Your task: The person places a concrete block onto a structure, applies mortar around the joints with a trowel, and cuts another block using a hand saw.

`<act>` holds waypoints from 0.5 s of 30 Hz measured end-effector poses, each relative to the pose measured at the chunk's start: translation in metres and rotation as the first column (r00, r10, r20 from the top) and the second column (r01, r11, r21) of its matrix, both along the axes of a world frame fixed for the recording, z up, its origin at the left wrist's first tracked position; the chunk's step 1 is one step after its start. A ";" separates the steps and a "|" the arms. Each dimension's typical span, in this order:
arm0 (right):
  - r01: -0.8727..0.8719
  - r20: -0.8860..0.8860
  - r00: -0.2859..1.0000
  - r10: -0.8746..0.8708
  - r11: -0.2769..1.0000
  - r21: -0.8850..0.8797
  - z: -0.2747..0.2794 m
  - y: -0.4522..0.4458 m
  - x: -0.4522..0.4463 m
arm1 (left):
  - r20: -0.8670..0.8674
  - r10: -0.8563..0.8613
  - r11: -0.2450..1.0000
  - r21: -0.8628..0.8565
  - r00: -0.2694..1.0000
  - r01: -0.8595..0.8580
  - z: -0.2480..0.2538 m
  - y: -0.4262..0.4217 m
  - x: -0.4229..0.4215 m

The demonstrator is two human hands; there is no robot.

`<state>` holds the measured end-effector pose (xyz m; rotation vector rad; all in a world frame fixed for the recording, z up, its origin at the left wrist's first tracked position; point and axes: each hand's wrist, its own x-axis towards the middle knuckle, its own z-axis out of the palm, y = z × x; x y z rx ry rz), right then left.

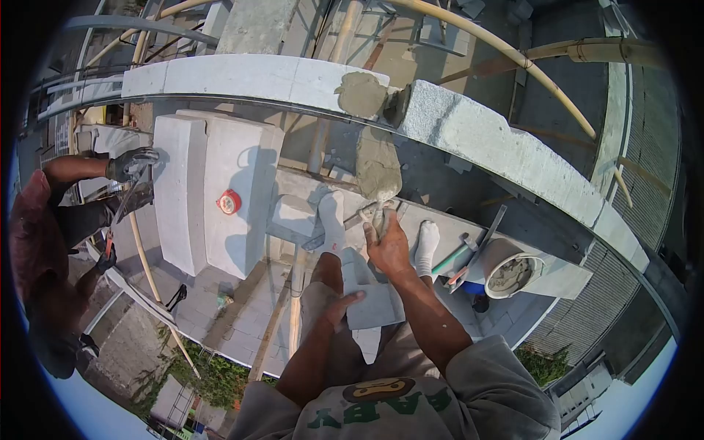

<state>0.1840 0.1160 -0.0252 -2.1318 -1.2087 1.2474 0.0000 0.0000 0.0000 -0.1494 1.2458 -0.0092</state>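
My right hand (389, 246) is closed round the handle of a trowel (383, 196). A thick load of grey mortar (378, 163) covers its blade, just below the wall's edge. My left hand (342, 306) grips the side of a small pale block (375, 306), held close above my lap. Part of that hand is hidden by the block. Ahead of the trowel, a patch of wet mortar (361, 94) lies on the top of the white block wall (242, 77), beside a gap before a rough-ended block (433, 110).
A mortar bucket (539, 268), a green-handled hammer (451, 254) and a long flat tool (488, 231) sit to the right. Large blocks (238, 165) carry a red tape measure (229, 202). At left, a co-worker's gloved hand (132, 164) is beside a saw. Bamboo poles (506, 48) cross beyond.
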 end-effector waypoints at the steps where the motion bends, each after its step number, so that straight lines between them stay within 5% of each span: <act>1: -0.001 0.013 1.000 0.002 0.999 -0.042 0.001 -0.011 0.009 | 0.011 -0.001 1.000 -0.003 1.000 0.001 -0.005 -0.002 -0.001; 3: -0.022 -0.063 0.998 0.017 0.997 -0.079 0.006 -0.037 0.009 | -0.082 0.005 1.000 0.026 0.997 -0.003 0.006 -0.010 -0.024; 6: 0.000 0.093 0.995 0.019 0.980 -0.201 -0.013 -0.112 0.069 | -0.026 0.044 0.999 0.013 0.999 -0.044 -0.009 -0.013 -0.011; 10: 0.372 0.157 0.928 -0.339 0.803 -0.465 0.013 -0.207 0.139 | 0.024 0.058 0.998 -0.005 0.998 -0.057 0.018 0.011 0.013; 13: 0.731 0.270 0.683 -0.679 0.628 -0.268 -0.021 -0.315 0.179 | 0.007 -0.012 0.998 0.063 1.000 0.011 0.012 0.014 0.025; 15: 0.807 0.337 0.589 -0.735 0.509 -0.300 0.007 -0.321 0.223 | 0.006 -0.059 0.997 0.051 0.998 0.059 0.015 0.019 0.029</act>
